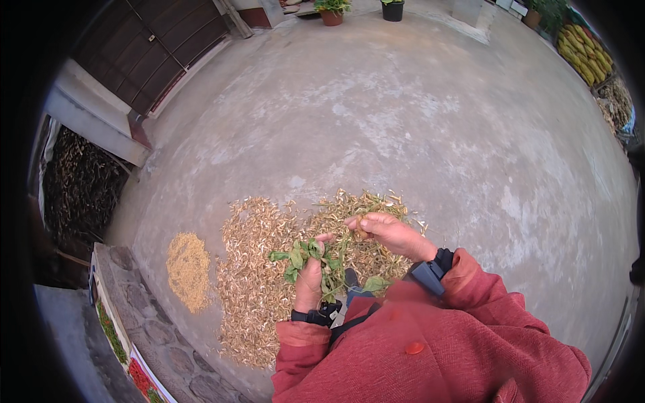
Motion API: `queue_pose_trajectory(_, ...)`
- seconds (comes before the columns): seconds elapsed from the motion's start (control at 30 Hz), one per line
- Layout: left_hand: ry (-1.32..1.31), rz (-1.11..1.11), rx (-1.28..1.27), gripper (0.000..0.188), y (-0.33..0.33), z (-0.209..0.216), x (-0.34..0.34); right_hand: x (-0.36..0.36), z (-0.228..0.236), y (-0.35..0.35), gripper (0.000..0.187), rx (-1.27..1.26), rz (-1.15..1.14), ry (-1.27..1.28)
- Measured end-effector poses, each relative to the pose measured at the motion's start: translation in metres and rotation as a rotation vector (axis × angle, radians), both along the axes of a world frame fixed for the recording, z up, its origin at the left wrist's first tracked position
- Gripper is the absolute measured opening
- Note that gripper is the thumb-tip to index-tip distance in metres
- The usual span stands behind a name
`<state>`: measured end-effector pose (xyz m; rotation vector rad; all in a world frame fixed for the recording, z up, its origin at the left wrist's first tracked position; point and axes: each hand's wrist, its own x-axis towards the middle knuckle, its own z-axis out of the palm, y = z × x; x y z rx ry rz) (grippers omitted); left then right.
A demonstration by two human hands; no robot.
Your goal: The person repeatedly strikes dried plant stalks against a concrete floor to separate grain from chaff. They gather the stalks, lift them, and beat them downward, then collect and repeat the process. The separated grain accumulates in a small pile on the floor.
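My left hand [310, 279] is closed on a leafy green plant [299, 255], whose leaves and thin stems hang about the fingers and wrist. To its right, my right hand [394, 236] has its thumb and fingers pinched together near the plant's stems; what lies between the fingertips is too small to make out. Both hands are above a pile of greenish-tan pods [369, 203]. Left of it spreads a wider heap of dry, pale, split husks [254, 295]. Farther left lies a small round pile of yellow seeds [188, 271].
Concrete floor [403, 121] stretches ahead. A low stone-faced wall [158, 329] borders the left, with stacked dry sticks [80, 181] beyond. A dark door [144, 47] stands far left. Potted plants [332, 15] line the far edge; yellow corn cobs [583, 54] are heaped far right.
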<state>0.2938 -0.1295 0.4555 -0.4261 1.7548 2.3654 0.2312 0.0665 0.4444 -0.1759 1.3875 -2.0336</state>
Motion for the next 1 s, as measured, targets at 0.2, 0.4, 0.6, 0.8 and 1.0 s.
queue_pose_trajectory(0.2, -0.338, -0.036, 0.128, 0.029, 0.014, 0.004, 0.002, -0.002, 0.004, -0.017, 0.042, -0.061, 0.063, -0.003)
queue_pose_trajectory(0.4, -0.285, -0.036, 0.253, 0.041, 0.023, 0.006, 0.002, -0.001, 0.015, -0.017, 0.044, -0.089, 0.236, -0.054)
queue_pose_trajectory(0.6, -0.260, -0.122, 0.364, 0.035, 0.015, -0.004, 0.000, -0.008, 0.007, -0.013, 0.039, -0.064, 0.292, 0.092)
queue_pose_trajectory(0.8, -0.236, -0.088, 0.295, 0.029, 0.012, -0.020, -0.001, -0.017, -0.005, -0.010, 0.037, 0.091, 0.390, 0.154)
queue_pose_trajectory(1.0, -0.218, -0.100, 0.345, 0.030, 0.013, -0.011, -0.002, -0.018, 0.002, -0.008, 0.031, 0.103, 0.409, 0.232)
